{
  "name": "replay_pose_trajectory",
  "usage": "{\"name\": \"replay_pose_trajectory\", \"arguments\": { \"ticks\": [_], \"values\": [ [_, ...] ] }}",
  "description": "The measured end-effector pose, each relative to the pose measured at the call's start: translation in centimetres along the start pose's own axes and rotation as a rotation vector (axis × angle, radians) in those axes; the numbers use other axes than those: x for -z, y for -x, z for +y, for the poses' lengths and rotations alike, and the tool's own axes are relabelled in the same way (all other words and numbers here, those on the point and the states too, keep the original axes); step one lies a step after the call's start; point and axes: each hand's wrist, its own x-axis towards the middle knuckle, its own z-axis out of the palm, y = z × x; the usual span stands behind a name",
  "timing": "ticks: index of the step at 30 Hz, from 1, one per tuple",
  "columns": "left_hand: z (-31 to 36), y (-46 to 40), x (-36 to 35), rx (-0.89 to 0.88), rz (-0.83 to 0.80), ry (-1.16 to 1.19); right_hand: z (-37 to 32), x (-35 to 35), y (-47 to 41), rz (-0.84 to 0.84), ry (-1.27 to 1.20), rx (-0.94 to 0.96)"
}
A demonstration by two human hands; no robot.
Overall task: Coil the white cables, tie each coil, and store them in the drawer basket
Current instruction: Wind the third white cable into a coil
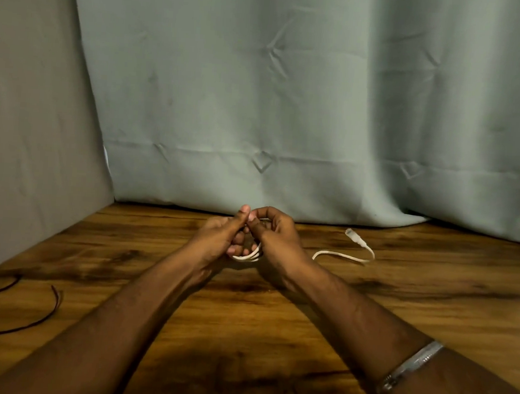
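You are holding both hands together above the middle of the brown wood-grain tabletop (322,299), the left hand (219,237) curled around a small bundle of loops of the thin white cable (247,256), thumb raised, and the right hand (273,231) pinching the same bundle from the other side with fingers bent over it. The loops are showing only at the lower edge between your palms; how many turns you have is not readable. A loose tail of the white cable is running out to the right across the wood and ending in a white plastic connector (354,235), lying well apart from your hands. In my judgement you are winding, with the tail left to take in. Keep the left grip firm so the turns are not springing open, feed the tail with the right hand in loops of matching size, and leave enough end for tying. A thin dark cord (11,305) is lying at the left table edge, possibly the tie. A grey-green curtain (290,91) is hanging behind; no drawer basket is in view.
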Motion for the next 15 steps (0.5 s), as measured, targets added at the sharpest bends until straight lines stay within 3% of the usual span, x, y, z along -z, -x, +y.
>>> {"name": "replay_pose_trajectory", "arguments": {
  "ticks": [4,9,15],
  "values": [
    [1.0,0.6,0.1,0.054,-0.075,-0.019,-0.7,0.2,0.8,-0.071,-0.157,0.027],
    [2.8,1.5,1.4,0.144,-0.237,0.124,-1.0,0.2,0.4,-0.092,0.016,0.119],
    [1.7,0.7,1.6,0.064,0.032,0.098,-0.1,1.9,0.5,-0.166,0.588,0.253]
  ]
}}
